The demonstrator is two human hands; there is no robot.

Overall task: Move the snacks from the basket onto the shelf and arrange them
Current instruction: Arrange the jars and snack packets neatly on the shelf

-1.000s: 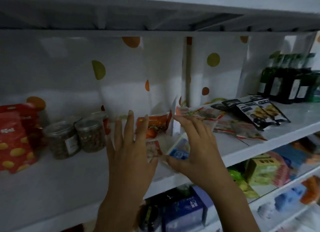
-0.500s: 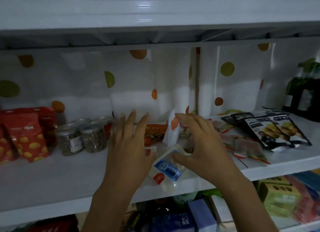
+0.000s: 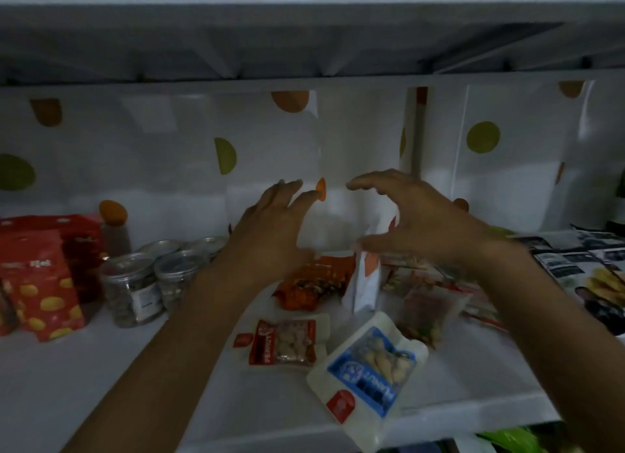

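Note:
On the white shelf [image 3: 101,398] lie a white snack packet with a blue label [image 3: 368,371], near the front edge, and a red-and-white peanut packet [image 3: 284,341] to its left. Behind them lies an orange packet [image 3: 313,282], beside a small white pouch [image 3: 363,283] standing upright. My left hand [image 3: 270,229] and my right hand [image 3: 416,219] hover above the orange packet and the pouch, fingers spread and loosely bent. Neither hand holds anything. The basket is out of view.
Red bags with yellow dots [image 3: 44,283] and clear jars with lids [image 3: 132,287] stand at the left. More flat snack packets [image 3: 429,310] and black-and-white bags [image 3: 592,276] lie at the right. A spotted white liner [image 3: 169,155] backs the shelf, and another shelf board [image 3: 304,36] hangs low overhead.
My right hand let go of the blue-label packet, which now lies flat on the shelf. Both hands rose and moved toward the back.

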